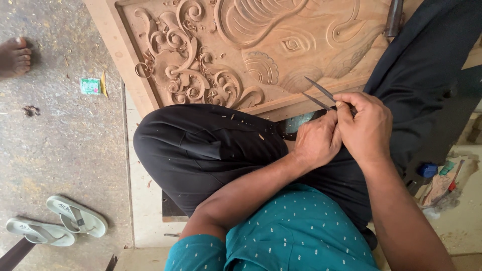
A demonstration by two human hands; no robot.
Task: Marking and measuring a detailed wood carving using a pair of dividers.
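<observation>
While we sit cross-legged on the floor, both hands are bunched together over our lap, right at the lower edge of the carved wooden panel (251,50). Our left hand (315,143) is curled shut and our right hand (365,129) is closed too, and between them they pinch two thin metal carving tools (321,95) whose points stick out up and left, over the panel's bottom border. Can't tell exactly which hand has which tool, the fingers overlap too much.

Progress-wise, the panel looks pretty far along to us: the scrollwork (196,70) on the left is cut deep and crisp, the big curved form with its eye-like detail (291,44) is shaped, and a shell-ish fan sits below it. What's left seems like cleanup, since chips and curls lie in the scrolls and on our black trousers (201,150). The tool tips are not touching the wood right now, they hang just above it.

Room to move: the panel's plain frame runs diagonally just beside our left knee, so that side is tight. A dark tool handle (394,17) lies on the panel top right. On the concrete to the left are a pair of pale sandals (57,223), a small green scrap (90,86), and someone else's bare foot (15,56), all well apart from us. Clutter sits near our right side.
</observation>
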